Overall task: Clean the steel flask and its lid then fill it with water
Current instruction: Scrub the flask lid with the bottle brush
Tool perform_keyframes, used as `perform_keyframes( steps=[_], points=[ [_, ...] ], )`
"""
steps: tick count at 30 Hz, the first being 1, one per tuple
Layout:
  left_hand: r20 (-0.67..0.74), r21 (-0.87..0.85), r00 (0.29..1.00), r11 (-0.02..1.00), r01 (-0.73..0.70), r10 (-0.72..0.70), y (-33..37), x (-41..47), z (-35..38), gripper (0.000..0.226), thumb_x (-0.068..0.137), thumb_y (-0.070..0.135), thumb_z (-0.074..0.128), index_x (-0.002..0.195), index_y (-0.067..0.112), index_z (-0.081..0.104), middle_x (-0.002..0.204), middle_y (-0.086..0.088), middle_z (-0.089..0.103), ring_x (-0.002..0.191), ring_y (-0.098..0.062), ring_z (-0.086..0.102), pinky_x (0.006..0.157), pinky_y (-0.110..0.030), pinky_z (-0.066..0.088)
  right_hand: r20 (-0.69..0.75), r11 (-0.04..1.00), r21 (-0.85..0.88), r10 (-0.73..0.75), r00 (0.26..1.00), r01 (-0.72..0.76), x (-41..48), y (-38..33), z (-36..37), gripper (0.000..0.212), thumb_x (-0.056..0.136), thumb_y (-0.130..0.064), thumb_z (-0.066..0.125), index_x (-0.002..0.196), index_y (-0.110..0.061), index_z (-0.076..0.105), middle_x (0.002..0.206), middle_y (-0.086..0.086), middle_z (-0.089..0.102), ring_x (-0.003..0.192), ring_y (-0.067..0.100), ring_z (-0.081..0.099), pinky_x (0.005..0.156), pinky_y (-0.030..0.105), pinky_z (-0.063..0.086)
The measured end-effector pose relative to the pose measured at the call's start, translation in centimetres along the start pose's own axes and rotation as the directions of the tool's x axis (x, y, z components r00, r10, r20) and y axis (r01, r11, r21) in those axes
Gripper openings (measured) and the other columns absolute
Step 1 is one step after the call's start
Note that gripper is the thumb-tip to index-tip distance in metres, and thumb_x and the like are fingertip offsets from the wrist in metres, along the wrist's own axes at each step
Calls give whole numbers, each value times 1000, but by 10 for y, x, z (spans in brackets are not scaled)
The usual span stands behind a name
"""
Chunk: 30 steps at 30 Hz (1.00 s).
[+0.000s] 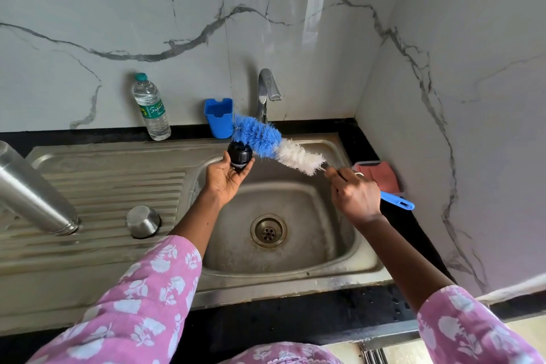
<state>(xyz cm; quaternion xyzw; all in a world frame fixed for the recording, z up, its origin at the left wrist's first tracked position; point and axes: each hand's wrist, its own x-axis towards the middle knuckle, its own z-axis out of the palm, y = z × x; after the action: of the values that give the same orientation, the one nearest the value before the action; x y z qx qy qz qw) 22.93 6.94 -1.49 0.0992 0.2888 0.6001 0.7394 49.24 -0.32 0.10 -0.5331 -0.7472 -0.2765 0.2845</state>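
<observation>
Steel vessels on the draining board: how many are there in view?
2. The steel flask stands mouth down at the far left, cut by the frame edge; the small steel cup sits upside down to its right. Nothing seems hidden.

The steel flask [32, 186] stands mouth-down on the draining board [118, 174]. Its black lid [240, 154] is held over the sink basin [295, 201].

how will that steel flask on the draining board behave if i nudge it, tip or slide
Probably tips easily: the steel flask is tall and stands mouth-down on its narrow neck. Its smooth metal on the ridged draining board may also slide. Once over, the round body would likely roll.
</observation>
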Motion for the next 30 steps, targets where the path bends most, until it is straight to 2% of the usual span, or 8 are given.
perform_keyframes(
  steps=[3, 7, 11, 16, 20, 23, 26, 30],
  points=[
    [-35, 7, 999, 1000, -20, 20, 0, 1, 5, 26, 103, 17, 33, 105, 1, 53, 111, -24, 57, 108, -38, 57, 78, -37, 58, -4, 1000, -22, -16, 1000, 16, 1, -3, -1, 24, 76, -7, 51, 85, -15, 72, 61, 1, 56, 43, 23, 54, 34, 21, 27],
    [-91, -14, 994, 998, -68, 67, 6, 4, -2, 23, 103, 16, 34, 102, 3, 53, 108, -21, 58, 124, -37, 47, 93, -43, 45, -22, 998, 34, -55, 998, 55, -10, 8, 2, 26, 80, -8, 47, 86, -12, 72, 63, 2, 58, 44, 25, 55, 33, 24, 34],
    [-63, 82, 997, 996, -39, 44, 3, 3, -3, 21, 102, 13, 36, 103, 1, 53, 106, -20, 59, 107, -33, 57, 86, -40, 54, 8, 1000, 16, -21, 1000, 21, -5, 8, 3, 24, 79, -9, 49, 87, -13, 72, 64, 2, 59, 43, 27, 55, 33, 25, 35],
    [-82, 154, 994, 986, -65, 79, 1, 6, 0, 16, 100, 9, 39, 102, 4, 54, 102, -19, 60, 94, -31, 60, 81, -40, 55, 7, 999, -20, -42, 999, 42, 1, 0, 2, 21, 73, -4, 59, 86, -14, 72, 63, 1, 58, 43, 24, 54, 34, 21, 30],
    [-104, 233, 987, 967, -100, 127, 6, 6, -2, 15, 99, 7, 41, 96, 8, 56, 100, -15, 60, 90, -26, 60, 80, -39, 52, -14, 999, 28, -42, 999, 42, -8, 10, 6, 25, 80, -9, 48, 87, -12, 72, 64, 3, 59, 44, 27, 56, 34, 25, 37],
    [-51, 372, 988, 921, -118, 147, 2, 10, -2, 18, 97, 0, 42, 107, 4, 56, 106, -10, 58, 100, -24, 58, 81, -32, 51, -10, 1000, 7, -25, 1000, 25, -3, 9, 7, 26, 78, -10, 48, 87, -13, 72, 63, 2, 59, 44, 27, 55, 33, 25, 36],
    [-44, 490, 975, 856, -167, 216, -1, 12, 1, 34, 94, -3, 49, 128, -5, 49, 116, -13, 56, 110, -27, 54, 90, -33, 48, 0, 1000, -17, 24, 1000, -24, 2, 4, 6, 26, 74, -9, 51, 86, -14, 73, 63, 1, 60, 43, 27, 55, 33, 23, 34],
    [-42, 673, 937, 703, -229, 345, 5, 16, -1, 46, 86, -8, 60, 131, -4, 49, 112, -12, 58, 104, -24, 56, 78, -22, 53, 23, 992, 11, 122, 992, -122, 1, 2, 8, 28, 72, -10, 46, 81, -16, 72, 60, 3, 59, 40, 28, 53, 32, 22, 34]
  ],
)
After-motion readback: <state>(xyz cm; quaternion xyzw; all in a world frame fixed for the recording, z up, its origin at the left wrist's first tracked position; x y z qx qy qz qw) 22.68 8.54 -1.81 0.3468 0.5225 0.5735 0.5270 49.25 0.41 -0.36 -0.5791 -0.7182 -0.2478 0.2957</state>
